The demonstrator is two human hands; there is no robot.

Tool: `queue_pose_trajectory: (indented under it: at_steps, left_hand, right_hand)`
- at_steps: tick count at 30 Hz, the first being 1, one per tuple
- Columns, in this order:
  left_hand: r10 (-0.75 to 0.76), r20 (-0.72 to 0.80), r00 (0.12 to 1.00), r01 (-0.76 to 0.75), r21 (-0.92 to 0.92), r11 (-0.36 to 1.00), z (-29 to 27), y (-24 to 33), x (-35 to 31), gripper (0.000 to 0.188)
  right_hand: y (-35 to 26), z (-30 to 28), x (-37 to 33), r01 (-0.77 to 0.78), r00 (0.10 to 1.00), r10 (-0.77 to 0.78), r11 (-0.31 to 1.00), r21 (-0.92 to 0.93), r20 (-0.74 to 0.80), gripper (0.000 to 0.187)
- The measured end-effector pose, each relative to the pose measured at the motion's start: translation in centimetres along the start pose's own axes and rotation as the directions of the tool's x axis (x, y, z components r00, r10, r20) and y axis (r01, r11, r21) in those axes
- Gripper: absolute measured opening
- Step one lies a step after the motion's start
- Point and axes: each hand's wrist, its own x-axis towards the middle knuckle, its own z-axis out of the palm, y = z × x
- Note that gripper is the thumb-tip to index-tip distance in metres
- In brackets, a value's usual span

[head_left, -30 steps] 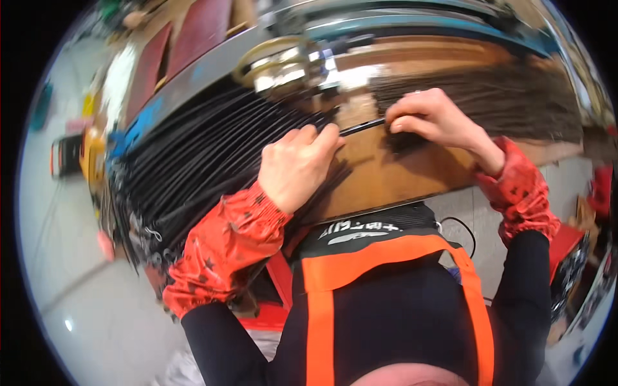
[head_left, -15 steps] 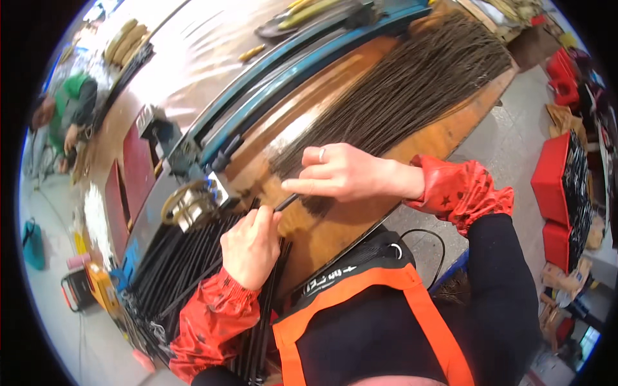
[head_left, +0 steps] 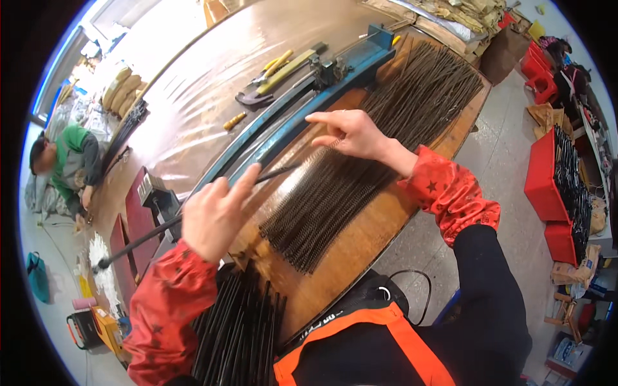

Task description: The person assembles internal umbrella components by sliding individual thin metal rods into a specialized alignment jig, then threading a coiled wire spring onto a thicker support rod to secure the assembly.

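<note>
Two bare hands work one long black tube (head_left: 193, 215) over a wooden bench (head_left: 380, 225): the left hand (head_left: 212, 219) closes around its middle, the right hand (head_left: 351, 132) pinches a thin coiled spring (head_left: 322, 149) near its tip. Both likely light, slender, whippy; best gripped near their ends.

Red crates (head_left: 546, 175) are stacked at the right on the floor; a person in green (head_left: 69, 162) is seen crouching far left; hand tools (head_left: 278, 72) are laid on the surface (head_left: 193, 96).

Two hands (head_left: 215, 219) (head_left: 351, 132), one black rod (head_left: 193, 215), three red crates (head_left: 547, 170).
</note>
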Motion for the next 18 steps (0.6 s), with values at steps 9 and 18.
queue_pose_trajectory:
  at_steps: [9,18]
  left_hand:
    - [0.09,0.091,0.992,-0.074,-0.165,0.984,2.5,-0.7,3.0,0.076]
    - [0.166,0.005,0.986,-0.161,-0.203,0.966,3.4,0.4,5.3,0.03]
  right_hand:
    - [3.4,-6.2,0.5,0.049,0.964,-0.096,0.981,-0.186,-0.249,0.021]
    - [1.7,-6.2,-0.3,0.011,0.956,-0.091,0.961,-0.276,-0.278,0.031]
